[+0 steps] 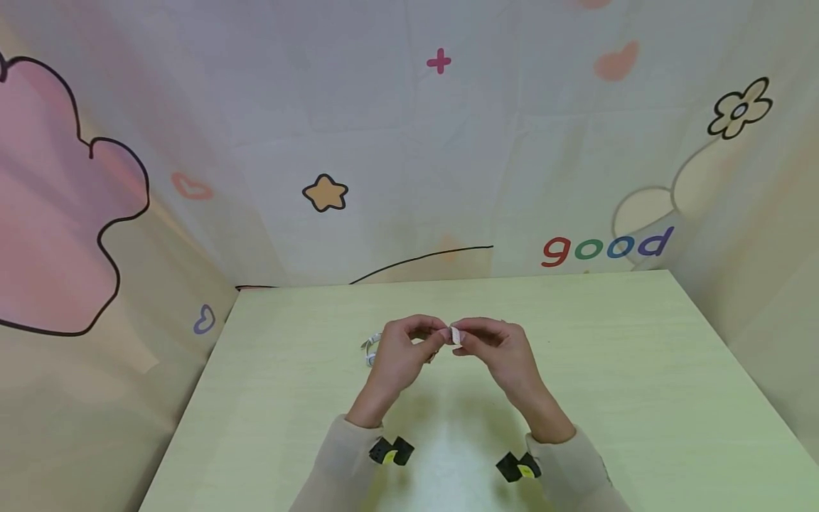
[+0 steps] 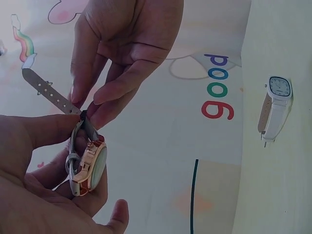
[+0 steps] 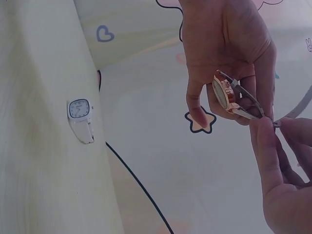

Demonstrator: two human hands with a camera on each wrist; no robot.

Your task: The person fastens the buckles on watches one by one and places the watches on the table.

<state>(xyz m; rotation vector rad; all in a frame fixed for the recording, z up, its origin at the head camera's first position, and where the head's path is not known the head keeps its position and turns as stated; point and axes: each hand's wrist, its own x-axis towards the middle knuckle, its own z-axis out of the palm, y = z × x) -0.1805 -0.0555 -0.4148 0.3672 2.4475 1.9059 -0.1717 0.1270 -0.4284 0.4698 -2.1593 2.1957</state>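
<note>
A wristwatch [image 2: 87, 168] with a rose-gold case and a pale strap hangs in the air between both hands. My left hand [image 1: 399, 355] holds it, with fingers around the strap loop and finger and thumb near the dark buckle [image 2: 84, 115]. From the other side, my right hand [image 1: 502, 352] pinches the strap at the buckle. Past the fingers sticks out the holed strap end [image 2: 46, 89]. In the head view the hands hide most of this watch. A second watch [image 2: 279, 87], white with a square face, lies on the table, partly behind the left hand in the head view.
The pale table [image 1: 288, 441] spreads under both forearms. Behind it and at the sides hangs a printed cloth [image 1: 384, 142] with a star, hearts and the word "good". Small black and yellow pieces [image 1: 392, 451] sit at the cuffs.
</note>
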